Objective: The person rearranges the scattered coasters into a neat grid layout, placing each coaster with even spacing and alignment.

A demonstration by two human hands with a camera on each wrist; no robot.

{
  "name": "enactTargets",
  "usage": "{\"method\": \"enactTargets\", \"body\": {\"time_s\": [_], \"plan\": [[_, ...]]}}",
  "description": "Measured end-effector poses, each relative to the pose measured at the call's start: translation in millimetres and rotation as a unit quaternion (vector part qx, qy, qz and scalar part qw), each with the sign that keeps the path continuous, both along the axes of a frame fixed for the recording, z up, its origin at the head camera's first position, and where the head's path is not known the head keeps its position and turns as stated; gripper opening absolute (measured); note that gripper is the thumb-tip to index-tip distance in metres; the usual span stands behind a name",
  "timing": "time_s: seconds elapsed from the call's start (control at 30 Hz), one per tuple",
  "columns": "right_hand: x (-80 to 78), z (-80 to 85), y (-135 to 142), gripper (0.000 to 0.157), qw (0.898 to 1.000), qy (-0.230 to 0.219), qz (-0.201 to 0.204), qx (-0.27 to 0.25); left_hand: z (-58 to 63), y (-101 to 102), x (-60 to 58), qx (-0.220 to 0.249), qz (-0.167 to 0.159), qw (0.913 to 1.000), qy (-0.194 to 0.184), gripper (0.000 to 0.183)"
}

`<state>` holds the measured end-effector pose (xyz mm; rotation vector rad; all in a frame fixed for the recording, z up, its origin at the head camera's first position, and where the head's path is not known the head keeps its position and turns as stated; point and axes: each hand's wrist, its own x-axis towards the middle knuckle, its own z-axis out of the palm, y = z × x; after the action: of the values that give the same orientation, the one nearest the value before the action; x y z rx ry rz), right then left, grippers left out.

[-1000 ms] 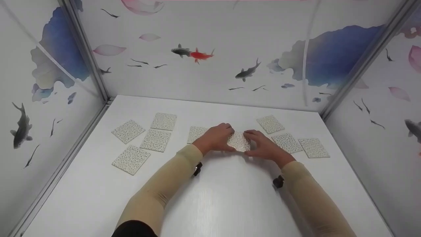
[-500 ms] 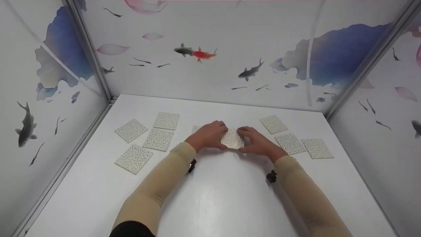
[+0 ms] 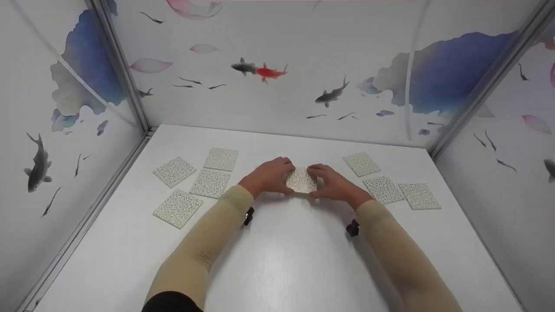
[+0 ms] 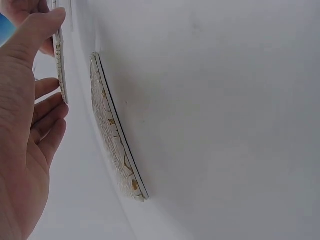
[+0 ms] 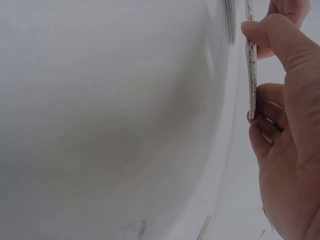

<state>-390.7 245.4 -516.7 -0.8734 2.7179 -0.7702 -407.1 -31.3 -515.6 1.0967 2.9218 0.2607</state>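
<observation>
In the head view a speckled, square, pebble-patterned tile (image 3: 301, 180) is held between my two hands above the middle of the table. My left hand (image 3: 268, 175) grips its left edge, thumb at the near side and fingers at the far side. The right hand (image 3: 337, 185) holds the opposite edge the same way. Seen edge-on in the left wrist view, the tile (image 4: 60, 70) is raised off the white surface. Below it, another tile (image 4: 116, 137) lies flat on the table; the left hand covers nearly all of that one in the head view.
To the left lie several matching tiles, among them a front one (image 3: 177, 209) and a back one (image 3: 221, 159). Three more sit at the right, including an outer tile (image 3: 419, 196). White panels (image 3: 277, 108) printed with fish enclose the white table (image 3: 277, 260).
Both hands have shifted left together with the held tile. The tile lying in the middle, partly visible before, is now almost wholly behind the left hand.
</observation>
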Motion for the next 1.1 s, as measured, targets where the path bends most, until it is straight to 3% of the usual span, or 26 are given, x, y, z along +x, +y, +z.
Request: {"method": "enactTargets", "body": {"time_s": [0.7, 1.1], "plan": [[-4.2, 3.7, -9.2, 0.089, 1.0, -0.013, -0.009, 0.004, 2.9, -8.7, 1.8, 0.018, 0.01, 0.9998, -0.007, 0.079], [-13.1, -6.0, -8.2, 0.086, 1.0, 0.004, 0.012, 0.018, 1.0, -6.1, 0.4, 0.002, 0.009, 0.9998, -0.017, 0.078]]}}
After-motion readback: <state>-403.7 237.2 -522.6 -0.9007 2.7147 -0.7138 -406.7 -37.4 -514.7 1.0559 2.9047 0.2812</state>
